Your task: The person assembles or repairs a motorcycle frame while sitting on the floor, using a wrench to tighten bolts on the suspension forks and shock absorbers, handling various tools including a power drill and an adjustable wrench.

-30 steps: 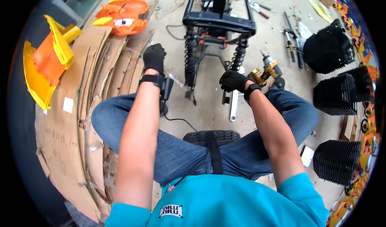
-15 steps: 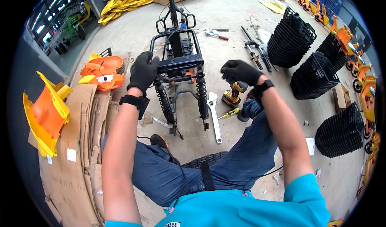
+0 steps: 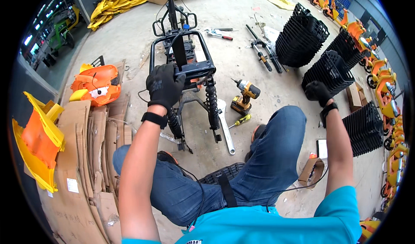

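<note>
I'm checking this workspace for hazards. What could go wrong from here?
The wrench and screwdriver lie on the floor near the right shoe and could be tripped over. The drill stands upright nearby, so a kick might topple it. The left hand is on the frame; leaning there might shift it.

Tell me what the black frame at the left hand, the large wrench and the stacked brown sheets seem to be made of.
Black frame: probably painted or coated metal; its tubes look glossy, with bright highlights.
Large wrench: metal, likely steel, with a smooth silvery finish.
Stacked brown sheets: apparently cardboard, matt, with bent, layered edges.
</note>
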